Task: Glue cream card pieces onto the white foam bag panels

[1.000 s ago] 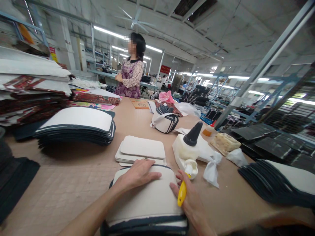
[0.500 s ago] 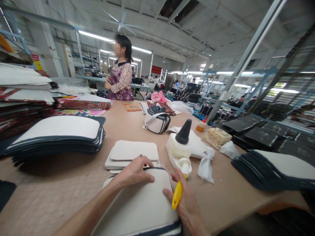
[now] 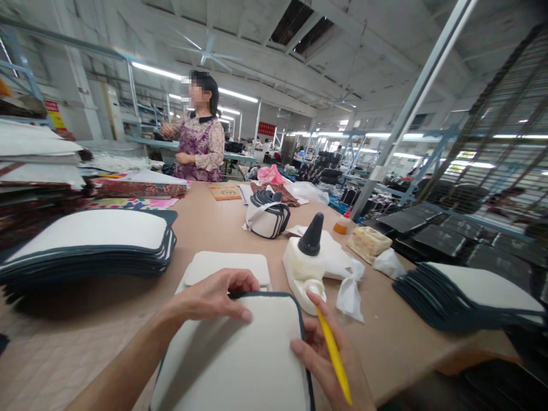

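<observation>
A white panel with dark edging (image 3: 240, 359) lies in front of me. My left hand (image 3: 222, 297) pinches its far edge, thumb on top and fingers behind. My right hand (image 3: 325, 354) holds a yellow-handled tool (image 3: 334, 355) against the palm, and its thumb and fingers touch the panel's right edge. The tool's far end is hidden by the hand. Just beyond, smaller white panels (image 3: 231, 267) lie stacked. A white container with a black cone on it (image 3: 295, 268) stands past my right hand.
Piles of dark-edged panels lie at left (image 3: 94, 231) and right (image 3: 479, 285). A strapped bundle (image 3: 268, 220), a small red-tipped bottle (image 3: 341, 222) and a wrapped block (image 3: 368, 244) sit farther back. A person (image 3: 199, 137) stands beyond the table.
The dark-edged panel now sits straighter, with more of its right edging showing. The yellow tool has swung up from the container, its handle end now toward me. The person beyond has raised a hand.
</observation>
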Demonstrator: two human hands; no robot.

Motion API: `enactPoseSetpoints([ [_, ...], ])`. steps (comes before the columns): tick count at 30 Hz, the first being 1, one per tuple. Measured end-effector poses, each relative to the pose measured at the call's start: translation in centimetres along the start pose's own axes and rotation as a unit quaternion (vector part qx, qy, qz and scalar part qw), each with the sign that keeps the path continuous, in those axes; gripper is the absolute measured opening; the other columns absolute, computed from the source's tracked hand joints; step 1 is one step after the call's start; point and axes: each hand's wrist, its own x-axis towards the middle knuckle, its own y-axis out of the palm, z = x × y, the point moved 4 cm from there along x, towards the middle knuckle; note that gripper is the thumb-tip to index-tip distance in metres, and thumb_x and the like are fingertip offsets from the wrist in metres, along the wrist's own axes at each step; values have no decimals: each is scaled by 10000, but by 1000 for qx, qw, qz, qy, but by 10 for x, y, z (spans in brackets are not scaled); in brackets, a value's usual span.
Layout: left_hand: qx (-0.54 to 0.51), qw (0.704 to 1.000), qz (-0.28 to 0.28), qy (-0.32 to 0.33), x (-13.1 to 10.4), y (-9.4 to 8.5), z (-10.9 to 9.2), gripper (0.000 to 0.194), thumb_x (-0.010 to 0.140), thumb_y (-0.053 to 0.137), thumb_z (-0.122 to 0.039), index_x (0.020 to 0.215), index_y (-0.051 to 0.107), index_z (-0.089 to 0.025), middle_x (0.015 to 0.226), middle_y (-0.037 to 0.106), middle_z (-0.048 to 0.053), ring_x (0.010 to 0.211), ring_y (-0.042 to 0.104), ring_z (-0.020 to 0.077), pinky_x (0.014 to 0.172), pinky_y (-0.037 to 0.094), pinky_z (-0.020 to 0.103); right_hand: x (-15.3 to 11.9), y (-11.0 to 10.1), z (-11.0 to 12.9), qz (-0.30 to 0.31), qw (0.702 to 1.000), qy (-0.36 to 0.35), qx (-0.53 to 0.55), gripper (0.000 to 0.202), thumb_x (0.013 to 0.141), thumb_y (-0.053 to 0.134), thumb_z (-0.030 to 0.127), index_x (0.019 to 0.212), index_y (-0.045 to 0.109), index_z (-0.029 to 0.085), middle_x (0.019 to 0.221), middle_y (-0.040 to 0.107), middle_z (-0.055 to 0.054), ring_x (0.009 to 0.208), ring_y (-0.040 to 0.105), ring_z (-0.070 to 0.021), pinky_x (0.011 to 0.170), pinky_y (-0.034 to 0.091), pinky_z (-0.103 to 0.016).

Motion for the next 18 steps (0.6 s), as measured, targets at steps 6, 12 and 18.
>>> enactPoseSetpoints([
  [6,123,992,-14,4,-1,10,-20,225,690,678,-293,838,597,-144,677,480,-56,622,398,97,529,276,189,-3,13,9,-68,997,-32,24,804,642,714,450,1319,339,232,812,647,-18,685,624,-193,663,506,-312],
  [12,47,998,18,-34,-18,-20,11,332,613,755,-324,864,628,-146,626,492,-62,570,401,92,491,263,188,1,-1,2,-110,992,37,44,813,579,747,459,1285,408,241,897,653,-30,755,655,-220,673,526,-309],
  [18,-155,986,-13,-56,-78,-38,62,513,512,771,-549,799,631,-146,638,578,-15,554,507,116,540,362,219,13,-55,-29,-129,988,59,-56,886,585,674,584,1340,381,228,979,692,-92,941,633,-328,735,552,-369],
])
